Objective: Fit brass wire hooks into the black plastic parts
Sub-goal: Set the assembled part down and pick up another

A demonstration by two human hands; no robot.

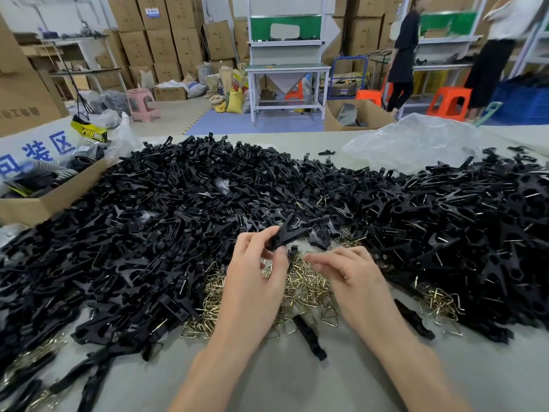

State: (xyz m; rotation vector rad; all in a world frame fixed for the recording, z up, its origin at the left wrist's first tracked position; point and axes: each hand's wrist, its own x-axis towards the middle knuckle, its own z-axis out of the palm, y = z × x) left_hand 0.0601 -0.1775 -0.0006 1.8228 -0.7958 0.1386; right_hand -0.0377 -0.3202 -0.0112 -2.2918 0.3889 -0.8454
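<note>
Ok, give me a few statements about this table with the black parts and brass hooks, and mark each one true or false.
1. The left hand pinches a black plastic part. True.
2. The brass hooks sit sorted in a tray. False: they lie loose in a pile on the table.
3. A cardboard box stands at the table's left side. True.
4. The stool on the floor at the far left is blue. False: it is pink.
5. A clear plastic bag lies at the table's far right. True.
</note>
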